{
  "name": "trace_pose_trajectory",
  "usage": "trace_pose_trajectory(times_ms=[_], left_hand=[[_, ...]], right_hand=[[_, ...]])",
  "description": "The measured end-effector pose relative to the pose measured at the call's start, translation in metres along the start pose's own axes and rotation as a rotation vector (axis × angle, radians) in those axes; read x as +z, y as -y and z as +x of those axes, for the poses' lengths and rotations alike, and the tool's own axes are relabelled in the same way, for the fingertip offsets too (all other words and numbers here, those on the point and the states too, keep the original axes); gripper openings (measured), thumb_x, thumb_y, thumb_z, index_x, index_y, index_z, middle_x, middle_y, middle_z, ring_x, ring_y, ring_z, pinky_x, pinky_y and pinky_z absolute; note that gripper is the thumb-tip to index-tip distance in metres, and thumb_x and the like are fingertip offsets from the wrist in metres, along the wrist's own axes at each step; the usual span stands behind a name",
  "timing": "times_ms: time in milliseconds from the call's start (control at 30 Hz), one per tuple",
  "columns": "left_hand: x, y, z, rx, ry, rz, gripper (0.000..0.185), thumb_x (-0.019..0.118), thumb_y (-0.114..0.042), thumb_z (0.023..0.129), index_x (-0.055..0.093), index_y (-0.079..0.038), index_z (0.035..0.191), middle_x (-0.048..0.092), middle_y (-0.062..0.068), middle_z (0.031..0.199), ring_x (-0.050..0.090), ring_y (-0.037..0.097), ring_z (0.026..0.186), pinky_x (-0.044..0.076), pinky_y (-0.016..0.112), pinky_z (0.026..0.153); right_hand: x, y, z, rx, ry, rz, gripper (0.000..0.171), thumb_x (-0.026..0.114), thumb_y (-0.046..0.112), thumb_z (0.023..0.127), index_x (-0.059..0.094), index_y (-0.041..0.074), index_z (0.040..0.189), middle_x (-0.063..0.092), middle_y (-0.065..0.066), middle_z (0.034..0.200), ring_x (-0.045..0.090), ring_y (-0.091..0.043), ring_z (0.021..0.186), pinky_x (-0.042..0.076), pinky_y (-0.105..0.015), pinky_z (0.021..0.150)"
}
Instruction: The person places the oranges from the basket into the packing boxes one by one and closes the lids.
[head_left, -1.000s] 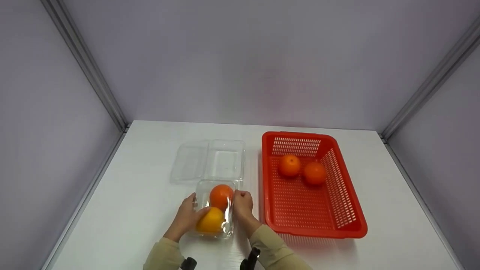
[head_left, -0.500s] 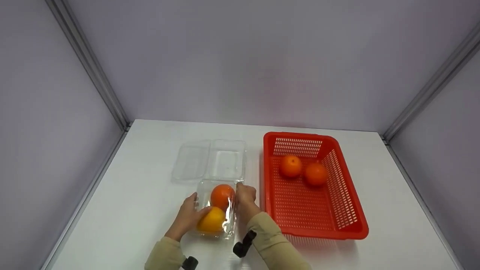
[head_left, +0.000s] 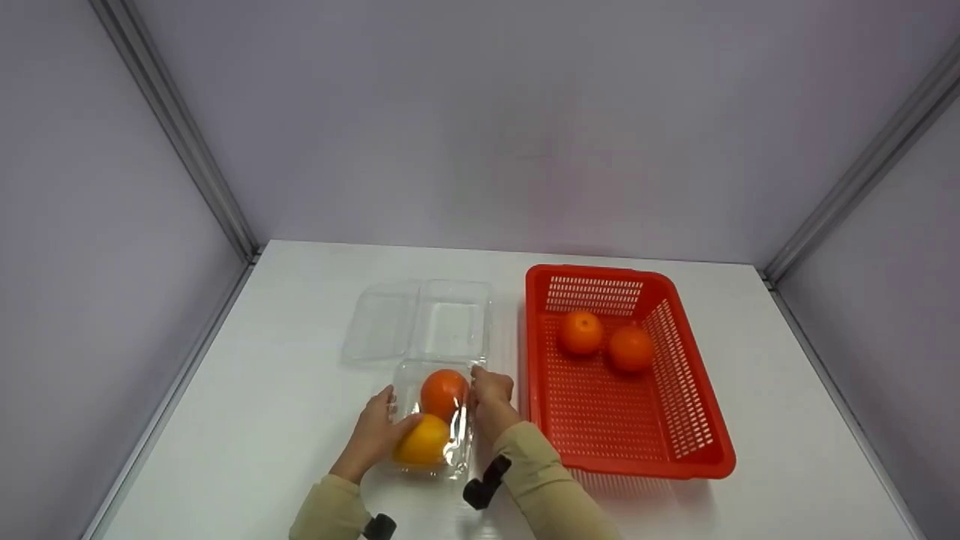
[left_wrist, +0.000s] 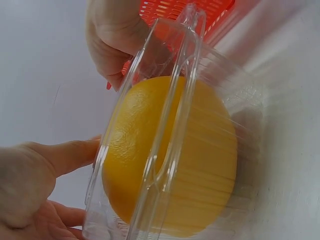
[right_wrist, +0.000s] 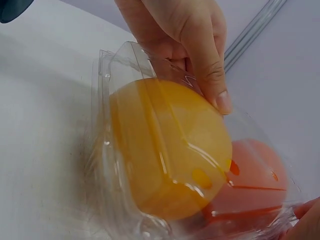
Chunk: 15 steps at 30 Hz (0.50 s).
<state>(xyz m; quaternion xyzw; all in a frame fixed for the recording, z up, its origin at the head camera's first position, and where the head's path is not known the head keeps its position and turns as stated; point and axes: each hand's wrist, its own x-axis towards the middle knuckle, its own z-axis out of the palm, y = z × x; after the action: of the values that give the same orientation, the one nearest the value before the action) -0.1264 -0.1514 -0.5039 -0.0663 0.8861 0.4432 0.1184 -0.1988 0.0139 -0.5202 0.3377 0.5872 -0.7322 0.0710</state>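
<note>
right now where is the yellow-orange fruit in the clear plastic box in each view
Head: round yellow-orange fruit at lower centre, the nearer fruit in the clear plastic clamshell box.
Left wrist: fills the centre.
Right wrist: centre-left.
Shared landmark: the left hand against the box.

A closed clamshell box [head_left: 433, 420] is sat near the front of the worktop [head_left: 787, 420], with two fruits packed inside, one [head_left: 423, 442] in front of the other [head_left: 444, 393]. It's flanked by the left hand [head_left: 373, 435] and right hand [head_left: 491, 397]. An open clamshell [head_left: 420, 322] is laid flat just behind it, and a basket [head_left: 697, 457] with two oranges [head_left: 580, 332] [head_left: 631, 348] in its far end is placed to the right.
</note>
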Motion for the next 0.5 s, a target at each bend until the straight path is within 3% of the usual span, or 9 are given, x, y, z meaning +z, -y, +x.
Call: trace_pose_trajectory(times_ms=[200,300,500], left_hand=[[0.0001,-0.0003,0.0008,-0.006,-0.008,-0.008,0.078,0.066,-0.028,0.089,0.028,0.011,0.145,0.044,0.032,0.142,0.047,0.045,0.129,0.041,0.055,0.11],[0.0003,-0.0005,0.0014,-0.014,-0.015,-0.015,0.078,0.067,-0.028,0.089,0.028,0.01,0.145,0.045,0.032,0.142,0.048,0.045,0.129,0.041,0.055,0.109],[0.0008,0.0003,0.0024,-0.023,-0.016,-0.04,0.079,0.068,-0.028,0.088,0.029,0.009,0.145,0.044,0.032,0.143,0.046,0.045,0.131,0.04,0.055,0.11]], right_hand=[[0.0007,-0.0003,0.0025,0.007,-0.016,0.004,0.009,0.058,0.001,0.086,0.061,-0.003,0.078,0.044,0.004,0.052,0.039,-0.005,0.044,0.034,-0.014,0.041],[0.0009,-0.0009,0.0036,-0.002,-0.027,0.001,0.013,0.057,-0.001,0.083,0.055,0.003,0.07,0.043,0.004,0.052,0.04,-0.006,0.045,0.035,-0.015,0.042],[0.0009,-0.0025,0.0045,-0.022,-0.041,-0.007,0.016,0.057,-0.001,0.081,0.052,0.005,0.067,0.043,0.004,0.052,0.04,-0.007,0.046,0.036,-0.016,0.043]])
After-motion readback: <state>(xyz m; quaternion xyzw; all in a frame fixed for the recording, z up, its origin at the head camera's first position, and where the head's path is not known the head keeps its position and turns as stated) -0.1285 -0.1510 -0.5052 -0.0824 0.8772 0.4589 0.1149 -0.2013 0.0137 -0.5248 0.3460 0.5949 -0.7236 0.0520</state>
